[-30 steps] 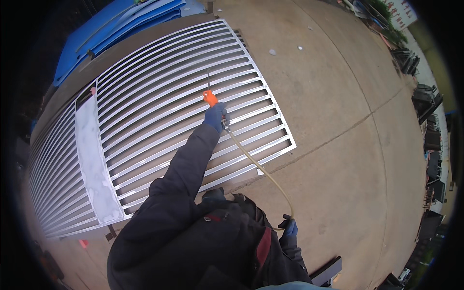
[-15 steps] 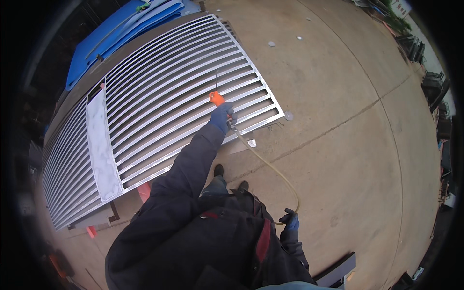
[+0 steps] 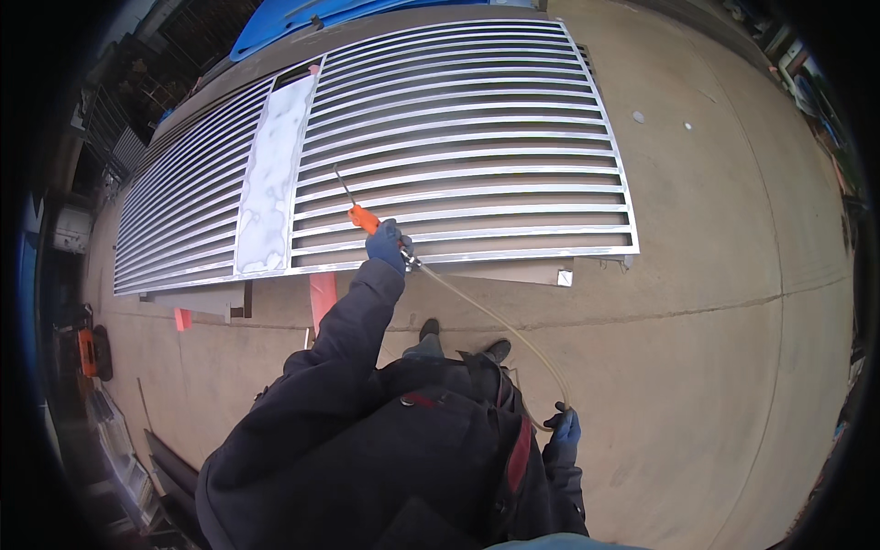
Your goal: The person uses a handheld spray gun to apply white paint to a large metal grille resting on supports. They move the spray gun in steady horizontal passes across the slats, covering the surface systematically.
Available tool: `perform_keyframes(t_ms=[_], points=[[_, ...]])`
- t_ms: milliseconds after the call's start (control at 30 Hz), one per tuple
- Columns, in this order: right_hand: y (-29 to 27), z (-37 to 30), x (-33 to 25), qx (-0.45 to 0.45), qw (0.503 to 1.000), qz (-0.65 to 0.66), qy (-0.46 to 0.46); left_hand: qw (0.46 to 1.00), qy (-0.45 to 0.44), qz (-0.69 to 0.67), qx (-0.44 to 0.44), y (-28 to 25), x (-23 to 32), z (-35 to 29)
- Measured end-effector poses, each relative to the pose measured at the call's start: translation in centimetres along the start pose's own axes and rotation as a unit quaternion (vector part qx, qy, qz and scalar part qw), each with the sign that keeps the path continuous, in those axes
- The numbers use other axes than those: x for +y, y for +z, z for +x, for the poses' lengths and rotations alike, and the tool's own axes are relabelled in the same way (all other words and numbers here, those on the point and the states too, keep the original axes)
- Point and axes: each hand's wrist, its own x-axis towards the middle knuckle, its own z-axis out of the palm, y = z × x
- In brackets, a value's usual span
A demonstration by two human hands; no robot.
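My gloved left hand is closed around an orange air blow gun with a long thin metal nozzle. The gun is over the near edge of a large slatted metal panel, its nozzle pointing away from me, toward the slats right of a whitish flat plate. From the gun's rear a pale yellowish hose curves down to my right. Low at my right side, my gloved right hand grips that hose, its fingers wrapped round it.
Beneath the panel, a pinkish-red support and a grey board stick out toward me. Blue sheeting lies behind it. Concrete floor spreads to the right. Orange equipment and dark boards are at the left.
My view has turned, so the panel sits farther right and straighter in it. The blow gun in my left hand has moved left along the panel, closer to the whitish plate. Both hands keep their grip.
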Motion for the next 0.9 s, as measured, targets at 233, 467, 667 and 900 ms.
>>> perform_keyframes(t_ms=[233,467,667,900], points=[[5.1,4.2,1.6,-0.115,0.989,-0.076,-0.051,0.995,0.015,-0.075,0.055,-11.9,3.4,2.3],[-2.0,4.6,12.7,0.279,0.883,0.252,0.281,0.982,-0.134,0.005,-0.136,-2.6,-2.5,-8.5],[3.1,1.2,11.8,0.105,0.949,0.176,0.241,0.984,-0.108,0.066,-0.123,-8.5,6.3,-4.3],[13.1,5.8,6.1,0.003,0.985,-0.021,0.171,0.997,-0.065,-0.039,0.031,-20.2,12.2,1.9]])
